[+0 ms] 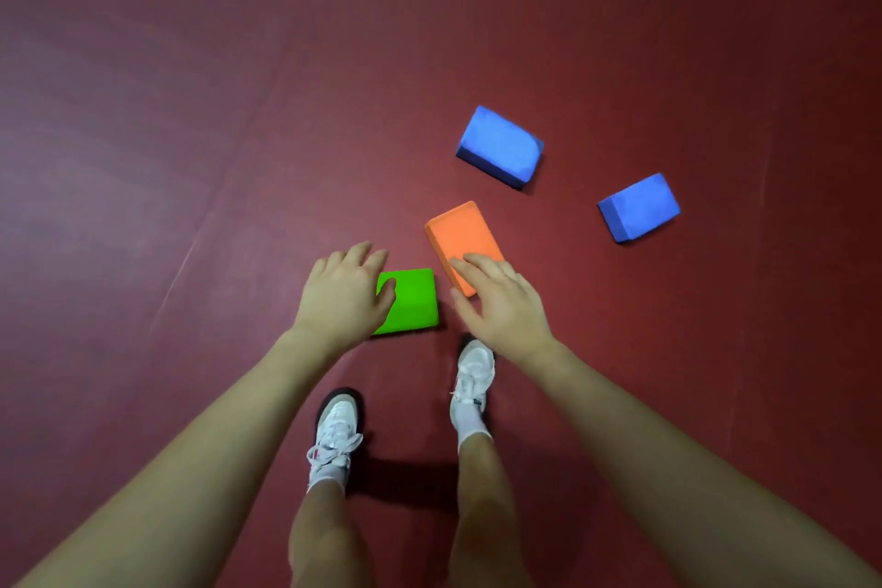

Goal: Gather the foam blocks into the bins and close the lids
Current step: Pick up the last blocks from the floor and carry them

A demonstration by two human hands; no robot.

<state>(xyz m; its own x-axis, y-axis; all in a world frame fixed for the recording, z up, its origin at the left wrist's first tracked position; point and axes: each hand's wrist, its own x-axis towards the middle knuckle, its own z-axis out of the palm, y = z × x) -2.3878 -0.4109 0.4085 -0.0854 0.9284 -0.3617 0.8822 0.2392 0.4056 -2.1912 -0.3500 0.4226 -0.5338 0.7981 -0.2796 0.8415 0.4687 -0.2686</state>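
Several foam blocks lie on the dark red floor. A green block (413, 301) is nearest me, and my left hand (343, 294) hovers over its left part with fingers spread and relaxed, thumb across the block. An orange block (460, 236) lies just right of it; my right hand (501, 301) is stretched over its near end with straight fingers. Whether either hand touches its block I cannot tell. Two blue blocks lie farther off, one (501, 146) behind the orange block and one (639, 205) to the right. No bin is in view.
My two feet in white shoes stand just behind the blocks, the left shoe (334, 437) and the right shoe (472, 382). The red floor (191, 110) stretches out on all sides, crossed by faint seam lines.
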